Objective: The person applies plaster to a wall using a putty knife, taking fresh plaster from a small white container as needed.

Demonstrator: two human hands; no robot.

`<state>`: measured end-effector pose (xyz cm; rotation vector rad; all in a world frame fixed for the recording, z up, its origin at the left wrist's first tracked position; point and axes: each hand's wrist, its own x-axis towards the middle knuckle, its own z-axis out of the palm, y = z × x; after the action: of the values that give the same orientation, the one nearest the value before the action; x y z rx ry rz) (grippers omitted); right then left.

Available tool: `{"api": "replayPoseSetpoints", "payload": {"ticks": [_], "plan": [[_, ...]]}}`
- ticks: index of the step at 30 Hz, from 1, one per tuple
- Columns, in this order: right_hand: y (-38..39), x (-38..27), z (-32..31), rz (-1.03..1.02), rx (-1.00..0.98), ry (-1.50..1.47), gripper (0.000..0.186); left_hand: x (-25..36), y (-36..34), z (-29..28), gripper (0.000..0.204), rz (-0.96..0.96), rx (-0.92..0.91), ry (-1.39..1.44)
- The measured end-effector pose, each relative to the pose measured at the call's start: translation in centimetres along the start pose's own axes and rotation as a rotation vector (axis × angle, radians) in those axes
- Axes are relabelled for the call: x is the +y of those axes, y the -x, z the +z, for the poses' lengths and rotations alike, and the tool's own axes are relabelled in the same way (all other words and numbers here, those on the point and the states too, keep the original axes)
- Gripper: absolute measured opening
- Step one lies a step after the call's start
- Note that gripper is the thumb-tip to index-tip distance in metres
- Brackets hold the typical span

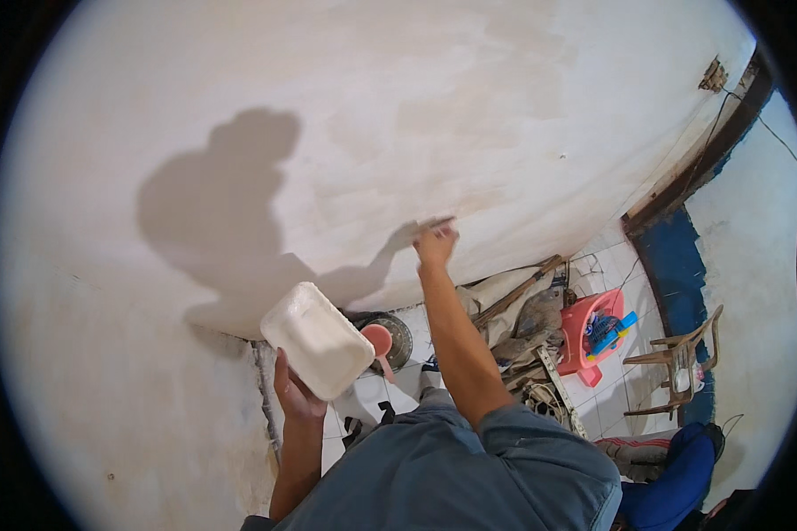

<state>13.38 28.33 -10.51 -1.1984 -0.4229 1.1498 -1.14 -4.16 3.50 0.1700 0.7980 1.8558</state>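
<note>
My left hand (299, 394) holds a white rectangular tray (317, 341) with white material in it, low in front of the wall. My right hand (436, 243) is raised at the white, patchily coated wall (469, 106), gripping a thin flat tool (437, 223), perhaps a scraper, at its surface; motion blurs it slightly. A shadow of my body and arm falls on the wall. Below the tray a pink dipper (377, 339) rests on a round metal container (397, 341) on the floor.
Bundled cloths and long sticks (518, 314) lie along the wall's foot. A pink plastic item (577, 345) with blue objects stands to the right, beside a worn chair (677, 358). A blue cloth bundle (673, 482) lies at lower right. Wires hang near the right corner.
</note>
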Motion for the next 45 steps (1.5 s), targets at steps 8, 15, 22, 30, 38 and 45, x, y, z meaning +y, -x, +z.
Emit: {"api": "replayPoseSetpoints", "payload": {"ticks": [8, 15, 22, 30, 38, 45], "plan": [[17.5, -5.6, 2.5, -0.305, -0.625, 0.146, 0.036, 2.3, 0.4, -3.0, 0.055, 0.056, 0.049, 0.032], [-2.7, 1.1, -13.6, -0.457, -0.083, 0.505, 0.026, 2.8, 0.1, -3.5, 0.053, 0.032, 0.059, 0.040], [-7.9, -6.5, -9.3, -0.716, 0.164, 0.876, 0.041, 3.7, 0.8, -5.0, 0.052, 0.040, 0.108, 0.041], [20.6, 6.8, 5.6, -0.575, -0.401, 0.777, 0.039, 5.5, 1.2, -7.1, 0.052, 0.062, 0.145, -0.005], [3.7, 8.0, -8.2, -0.037, -0.538, 0.185, 0.055, 5.3, 1.3, -6.9, 0.054, 0.034, 0.122, -0.006], [-15.8, -3.5, -17.3, -0.510, 0.039, 0.494, 0.027, 3.7, 0.9, -8.0, 0.053, 0.088, 0.143, 0.014]]}}
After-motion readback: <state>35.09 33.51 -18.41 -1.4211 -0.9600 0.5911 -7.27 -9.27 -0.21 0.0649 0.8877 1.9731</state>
